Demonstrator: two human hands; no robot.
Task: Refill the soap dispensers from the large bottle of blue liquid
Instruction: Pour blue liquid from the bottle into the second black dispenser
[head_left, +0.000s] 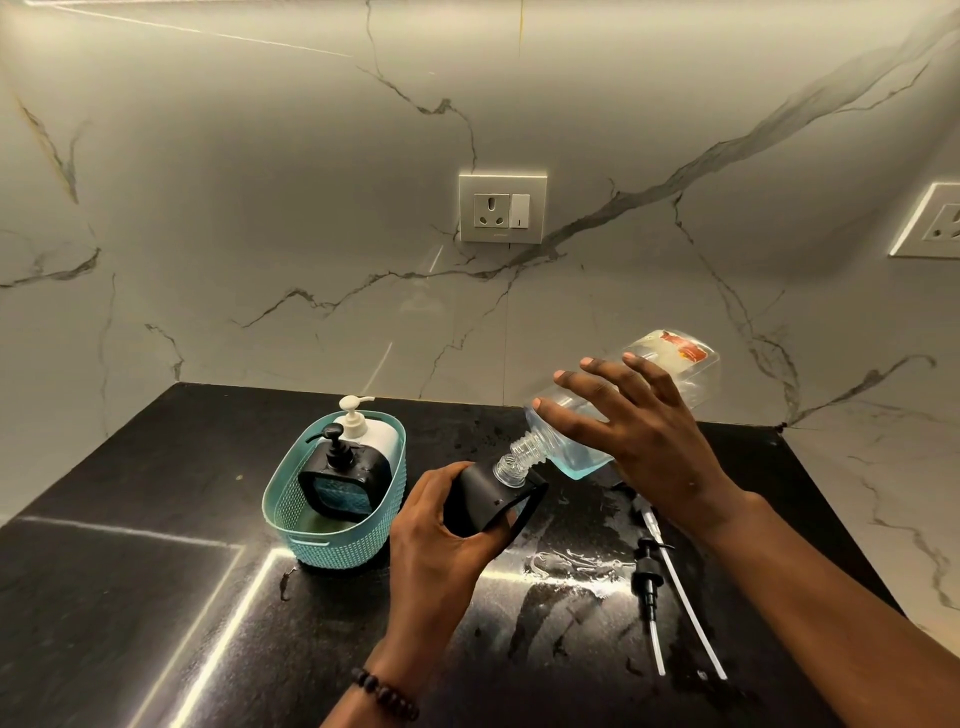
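My left hand (441, 535) grips a black soap dispenser (488, 501) with its pump off, tilted toward the right. The large clear bottle (670, 374) is tipped neck-down, its threaded mouth (522, 454) meeting the dispenser's opening. A little blue liquid sits in the bottle's lower corner (579, 465). My right hand (639, 431) lies over the bottle with fingers spread and nearly straight. Two pump heads with long tubes (652, 577) lie on the black counter (130, 597) at the right.
A teal basket (332, 545) to the left holds a black dispenser (340, 478) with blue liquid and a white pump bottle (363, 426). Spilled liquid glistens on the counter near the pumps (566, 564). A wall socket (501, 208) sits on the marble backsplash.
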